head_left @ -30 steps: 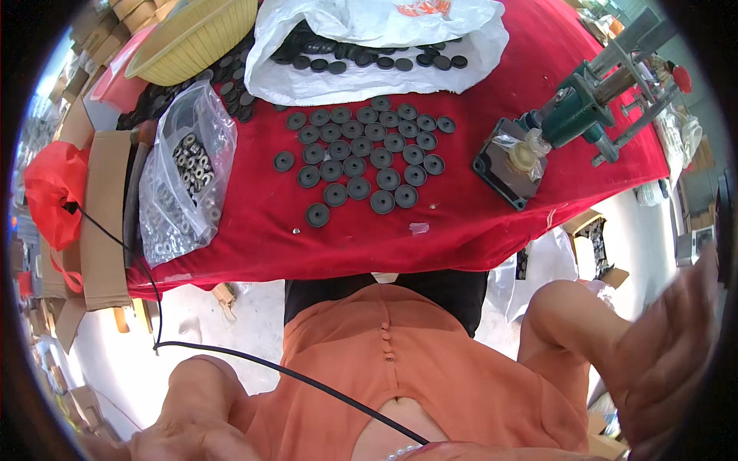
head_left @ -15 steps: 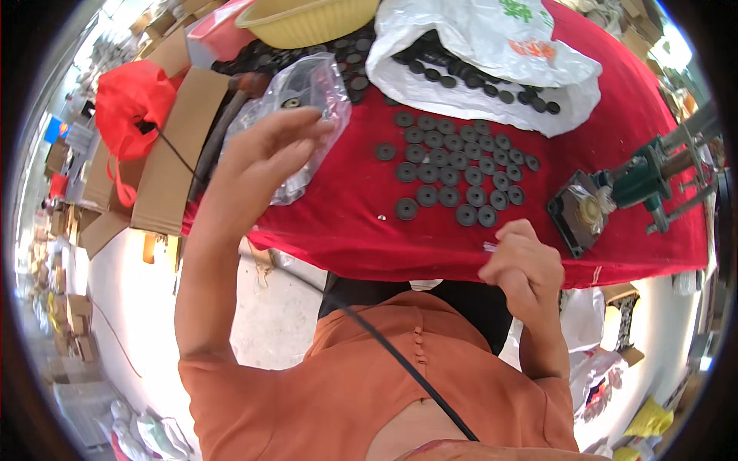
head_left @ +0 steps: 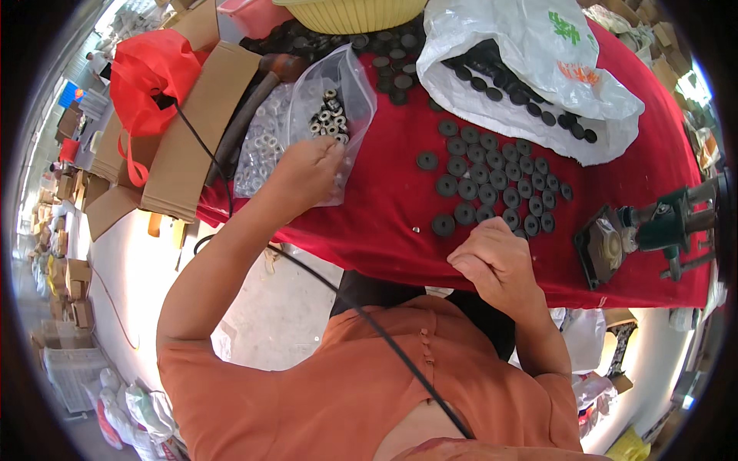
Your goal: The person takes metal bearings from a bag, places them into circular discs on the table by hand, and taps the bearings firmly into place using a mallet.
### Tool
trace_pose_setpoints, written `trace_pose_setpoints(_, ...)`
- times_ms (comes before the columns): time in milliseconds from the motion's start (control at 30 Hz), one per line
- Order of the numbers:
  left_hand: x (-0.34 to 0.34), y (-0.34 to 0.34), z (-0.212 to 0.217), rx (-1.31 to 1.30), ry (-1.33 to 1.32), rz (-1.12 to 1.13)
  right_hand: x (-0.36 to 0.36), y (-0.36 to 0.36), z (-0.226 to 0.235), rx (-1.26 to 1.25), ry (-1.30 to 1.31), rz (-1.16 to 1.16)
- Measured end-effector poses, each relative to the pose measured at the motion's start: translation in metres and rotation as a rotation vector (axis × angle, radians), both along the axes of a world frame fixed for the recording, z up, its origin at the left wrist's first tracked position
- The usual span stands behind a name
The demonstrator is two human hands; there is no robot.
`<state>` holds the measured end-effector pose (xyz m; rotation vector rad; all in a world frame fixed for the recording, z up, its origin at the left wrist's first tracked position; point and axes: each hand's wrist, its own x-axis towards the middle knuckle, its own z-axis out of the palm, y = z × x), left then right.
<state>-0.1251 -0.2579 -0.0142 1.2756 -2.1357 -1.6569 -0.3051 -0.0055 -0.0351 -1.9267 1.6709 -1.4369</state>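
Under the left hand [head_left: 307, 170] lies a clear, glossy plastic bag [head_left: 338, 107] of shiny metal rings [head_left: 329, 119]. Ahead of the right hand [head_left: 496, 261], matt black rubber-like discs [head_left: 492, 188] sit on smooth red cloth [head_left: 384, 207]. Beyond them is a crinkled white plastic sack [head_left: 530, 61]; left of the left hand, rough brown cardboard [head_left: 184, 146]

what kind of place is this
Probably a small parts-assembly workshop: rows of black rubber discs on a red-covered table, a clear bag of small metal rings, and a green bench tool.
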Motion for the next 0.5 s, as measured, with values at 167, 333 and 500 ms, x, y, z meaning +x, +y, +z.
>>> trace_pose_setpoints(167,-0.028,-0.028,-0.012,0.0,-0.123,0.066,0.012,-0.001,-0.002,0.022,-0.004,-0.033)
trace_pose_setpoints(333,-0.03,-0.027,-0.019,-1.126,-0.485,-0.555,0.02,0.019,-0.024,0.098,-0.148,-0.032)
trace_pose_setpoints(500,-0.029,-0.055,-0.046,-1.265,-0.388,-0.684,0.03,0.042,-0.048,0.104,-0.203,-0.052)
